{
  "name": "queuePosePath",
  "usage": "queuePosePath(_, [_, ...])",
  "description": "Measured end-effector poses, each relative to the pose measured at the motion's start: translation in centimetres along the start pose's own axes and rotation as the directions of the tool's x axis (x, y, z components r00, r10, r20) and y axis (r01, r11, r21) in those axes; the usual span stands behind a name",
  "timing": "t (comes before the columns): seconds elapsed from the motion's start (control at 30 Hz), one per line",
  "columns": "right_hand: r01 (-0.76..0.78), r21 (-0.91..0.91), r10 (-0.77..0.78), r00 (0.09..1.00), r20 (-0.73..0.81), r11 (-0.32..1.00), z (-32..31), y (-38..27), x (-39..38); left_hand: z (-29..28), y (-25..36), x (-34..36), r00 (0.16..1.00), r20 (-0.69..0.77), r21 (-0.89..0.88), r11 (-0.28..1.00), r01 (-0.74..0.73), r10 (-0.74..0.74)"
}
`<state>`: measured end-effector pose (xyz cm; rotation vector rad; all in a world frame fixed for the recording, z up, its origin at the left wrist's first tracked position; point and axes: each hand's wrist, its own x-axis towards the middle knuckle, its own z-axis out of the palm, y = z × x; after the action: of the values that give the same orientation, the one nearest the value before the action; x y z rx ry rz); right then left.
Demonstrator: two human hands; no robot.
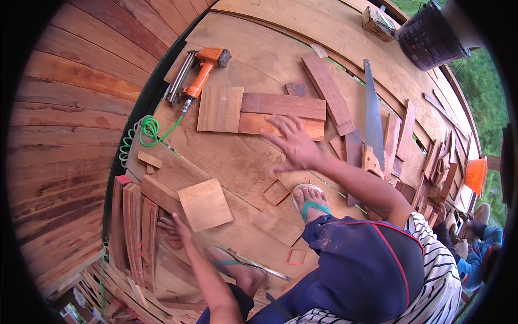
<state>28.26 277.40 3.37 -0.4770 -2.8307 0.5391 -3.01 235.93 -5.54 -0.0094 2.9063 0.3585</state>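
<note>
My right hand [294, 141] hovers over or lightly touches the near edge of a reddish board [256, 123], fingers spread and holding nothing; I cannot tell if they make contact. Behind that board lies a darker brown board [283, 105], and a pale square panel [220, 109] adjoins both at their left ends. Low on the left, my left hand [175, 229] reaches out with fingers extended beside upright-looking stacked boards [141, 237]. A second pale square panel [205, 204] lies just right of that hand.
An orange nail gun [202, 75] with a green coiled hose [151, 129] lies at the far left. A handsaw [373, 116] rests on the right among loose boards [329, 94]. Farther back stand a black bucket [431, 38] and a wooden box [379, 24]. Another person [477, 243] sits at right.
</note>
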Motion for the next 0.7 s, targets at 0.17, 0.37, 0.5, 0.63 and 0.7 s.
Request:
queuePosePath(0.17, [0.088,0.314,-0.166,0.958,0.232,0.945,2.6,-8.2,-9.5,-4.4,3.5,0.2,0.982,0.184,0.157,0.985,-0.073,0.044])
queuePosePath(0.37, [-0.033,0.247,-0.067,0.921,0.383,0.968,1.9,-10.3,-10.8,-13.6,9.1,-0.9,0.916,-0.154,-0.260,0.879,-0.399,0.371])
queuePosePath(0.5, [-0.018,0.283,-0.059,0.964,0.259,0.959,2.0,-9.6,-10.0,-24.7,22.0,-10.1,0.706,-0.097,-0.585,0.534,-0.610,0.701])
queuePosePath(0.63, [0.001,0.250,-0.051,0.980,0.195,0.968,1.1,-10.2,-9.6,-31.3,28.3,-17.2,0.038,-0.236,-0.345,-0.047,-0.938,0.971])
queuePosePath(0.7, [-0.037,0.230,-0.024,0.966,0.259,0.973,1.2,-9.7,-10.1,-32.8,30.7,-21.7,-0.195,-0.176,-0.326,-0.244,-0.913,0.965])
